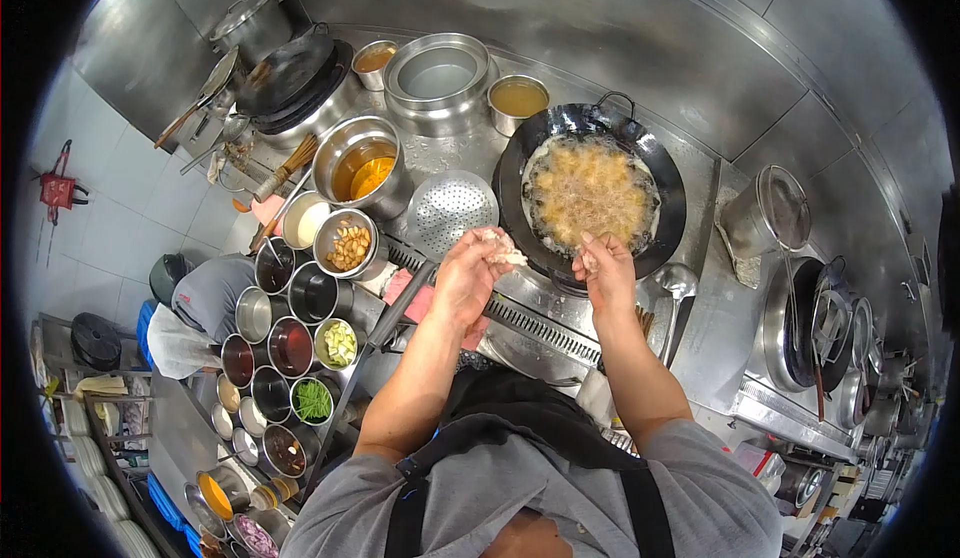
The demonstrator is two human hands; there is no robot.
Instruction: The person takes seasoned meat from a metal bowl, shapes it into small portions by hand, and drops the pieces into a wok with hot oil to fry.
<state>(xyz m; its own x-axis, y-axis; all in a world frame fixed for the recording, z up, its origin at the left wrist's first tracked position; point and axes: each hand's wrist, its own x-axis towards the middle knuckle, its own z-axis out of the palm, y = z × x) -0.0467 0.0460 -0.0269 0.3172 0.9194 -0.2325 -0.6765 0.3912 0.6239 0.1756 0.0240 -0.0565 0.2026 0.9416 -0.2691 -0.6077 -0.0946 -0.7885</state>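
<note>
My left hand is cupped around a clump of pale, battered-looking food, just left of the wok's near rim. My right hand is pinched over the near edge of the black wok; a small pale bit shows at its fingertips, too small to name. In the wok, golden pieces fry in bubbling oil. Beyond my left hand lies a round perforated skimmer. A metal ladle rests to the right of my right hand.
A large water pot and a tin of yellowish liquid stand behind. On the left are a pot of orange oil, a tin of browned pieces and several ingredient tins. Another wok sits right. A person in grey is at far left.
</note>
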